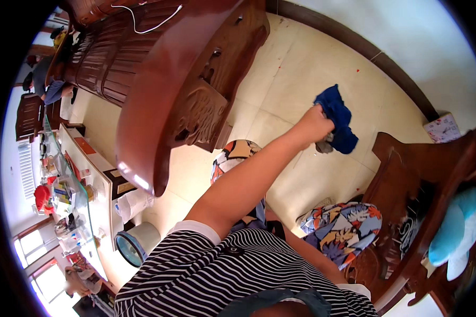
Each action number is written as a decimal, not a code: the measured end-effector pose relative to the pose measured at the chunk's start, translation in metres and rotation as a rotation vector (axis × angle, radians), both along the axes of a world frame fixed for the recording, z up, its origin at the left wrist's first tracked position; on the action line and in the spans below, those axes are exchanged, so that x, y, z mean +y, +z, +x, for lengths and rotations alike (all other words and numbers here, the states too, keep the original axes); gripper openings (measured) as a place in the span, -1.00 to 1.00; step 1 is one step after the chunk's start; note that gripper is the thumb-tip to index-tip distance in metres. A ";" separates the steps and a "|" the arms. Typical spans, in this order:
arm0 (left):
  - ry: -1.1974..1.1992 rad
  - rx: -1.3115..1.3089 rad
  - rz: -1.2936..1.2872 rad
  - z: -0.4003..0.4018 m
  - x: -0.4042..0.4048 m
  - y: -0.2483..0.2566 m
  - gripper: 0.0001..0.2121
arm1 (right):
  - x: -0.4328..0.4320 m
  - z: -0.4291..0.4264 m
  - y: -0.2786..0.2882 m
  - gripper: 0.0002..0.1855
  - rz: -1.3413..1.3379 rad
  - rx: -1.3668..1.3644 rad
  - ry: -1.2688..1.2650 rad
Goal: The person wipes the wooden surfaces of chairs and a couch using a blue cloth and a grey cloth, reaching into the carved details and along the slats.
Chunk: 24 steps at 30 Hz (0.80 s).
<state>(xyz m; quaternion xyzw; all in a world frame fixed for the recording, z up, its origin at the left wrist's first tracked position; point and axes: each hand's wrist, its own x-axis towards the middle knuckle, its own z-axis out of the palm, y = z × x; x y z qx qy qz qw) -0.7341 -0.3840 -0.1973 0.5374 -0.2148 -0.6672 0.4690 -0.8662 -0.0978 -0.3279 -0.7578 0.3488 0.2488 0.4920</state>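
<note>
My left hand [318, 123] grips a bunched dark blue cloth [337, 115] over the pale tiled floor [261, 91]. A grey-brown piece [324, 146] shows under the hand; I cannot tell whether it belongs to the cloth. Whether the cloth touches the tiles is unclear. My right forearm [315, 249] runs down between my knees. Most of my right hand is hidden behind my left arm and leg, so its fingers do not show. Small red bits [357, 70] lie scattered on the floor around the cloth.
A carved wooden bench [154, 99] stands at left, a white cable [158, 27] on its seat. On the right, wooden furniture [416, 158] holds a blue plush toy [456, 230]. A patterned box [442, 127] sits by the wall. A bin [141, 241] and glass-topped table [99, 170] stand left; people are beyond.
</note>
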 end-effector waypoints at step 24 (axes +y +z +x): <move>-0.133 0.004 -0.162 -0.013 0.090 0.024 -0.72 | -0.212 -0.016 0.197 -0.55 0.657 -0.857 -1.319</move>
